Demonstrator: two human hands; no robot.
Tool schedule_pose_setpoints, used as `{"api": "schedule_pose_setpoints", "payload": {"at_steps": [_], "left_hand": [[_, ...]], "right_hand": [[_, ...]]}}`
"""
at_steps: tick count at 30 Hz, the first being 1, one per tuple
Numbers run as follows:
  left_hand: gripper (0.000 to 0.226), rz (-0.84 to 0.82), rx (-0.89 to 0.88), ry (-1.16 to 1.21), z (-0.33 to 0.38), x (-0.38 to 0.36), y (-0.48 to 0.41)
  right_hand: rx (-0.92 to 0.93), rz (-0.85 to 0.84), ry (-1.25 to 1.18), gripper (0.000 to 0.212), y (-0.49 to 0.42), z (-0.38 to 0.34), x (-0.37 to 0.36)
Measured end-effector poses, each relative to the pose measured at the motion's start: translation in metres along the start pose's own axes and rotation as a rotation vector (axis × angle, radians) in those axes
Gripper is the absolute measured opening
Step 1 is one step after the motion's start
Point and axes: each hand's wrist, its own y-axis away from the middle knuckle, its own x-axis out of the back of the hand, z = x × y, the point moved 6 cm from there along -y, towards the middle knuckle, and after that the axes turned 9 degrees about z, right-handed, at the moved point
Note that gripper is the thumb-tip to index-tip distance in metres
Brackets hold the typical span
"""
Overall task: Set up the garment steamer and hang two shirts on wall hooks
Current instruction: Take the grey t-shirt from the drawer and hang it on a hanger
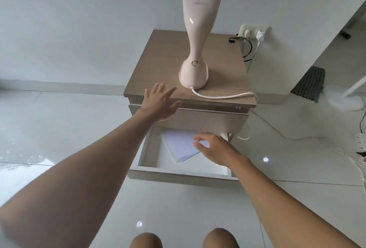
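**Steamer out on the cabinet, no shirts in sight yet**

Progress: the pink steamer (195, 35) stands upright on top of the small wooden cabinet (158, 63), its cord (223, 95) trailing off the right front edge. Whether it's plugged in can't be told; the wall socket (254, 32) beside the cabinet has two plugs in it. No shirts or wall hooks visible, so both hangings look still to do.

Grip: left hand (161, 102) is flat and spread, fingers apart, over the cabinet's front edge just beside the steamer base, holding nothing. Right hand (213, 147) reaches into the open bottom drawer (150, 156), fingers loosely curled over the white papers (178, 147), touching or about to — not clenched, nothing lifted.
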Motion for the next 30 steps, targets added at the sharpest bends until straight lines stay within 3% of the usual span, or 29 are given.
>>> {"api": "schedule_pose_setpoints", "payload": {"at_steps": [5, 8, 12, 14, 17, 25, 30], "left_hand": [[0.043, 0.317, -0.195, 0.040, -0.007, -0.041, -0.010], [0.040, 0.454, -0.208, 0.043, -0.010, -0.047, -0.009], [0.041, 0.397, -0.167, 0.054, -0.012, -0.044, -0.007], [0.042, 0.332, -0.128, 0.077, -0.011, -0.044, -0.003], [0.043, 0.261, -0.093, 0.074, -0.008, -0.041, -0.001], [0.031, 0.334, 0.000, 0.176, -0.011, -0.033, -0.017], [0.028, 0.370, -0.041, 0.204, -0.017, -0.033, -0.027]], "right_hand": [[-0.024, -0.087, -0.071, 0.046, -0.018, 0.041, -0.084], [-0.015, -0.134, -0.099, 0.054, -0.014, 0.049, -0.122], [-0.007, -0.223, 0.047, 0.051, -0.001, 0.055, -0.155], [0.010, -0.187, 0.127, 0.037, 0.004, 0.056, -0.160], [0.026, -0.088, 0.123, 0.033, 0.012, 0.057, -0.159], [0.045, -0.119, 0.108, 0.034, -0.002, 0.066, -0.153], [0.082, 0.074, 0.208, 0.030, -0.043, 0.064, -0.137]]}}
